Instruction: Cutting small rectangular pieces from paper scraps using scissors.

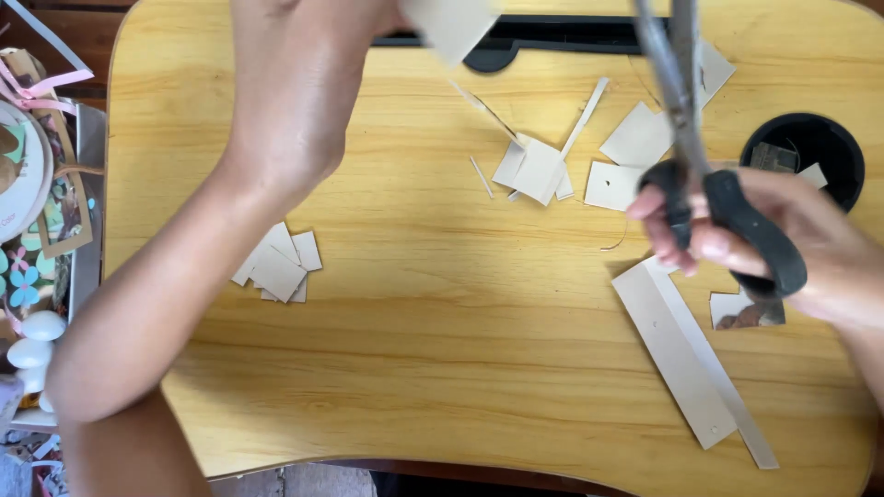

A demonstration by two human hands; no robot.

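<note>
My right hand grips black-handled scissors, blades pointing up past the top edge. My left hand is raised near the top of the view and pinches a small beige card piece. Below them lies a wooden lap table. A small stack of cut beige squares sits under my left forearm. More cut squares and thin slivers lie at the centre right. Two long beige strips rest near my right wrist.
A black round cup hole at the right holds scraps. A black slot runs along the far edge. Left of the table are craft papers, ribbons and white egg-shaped objects.
</note>
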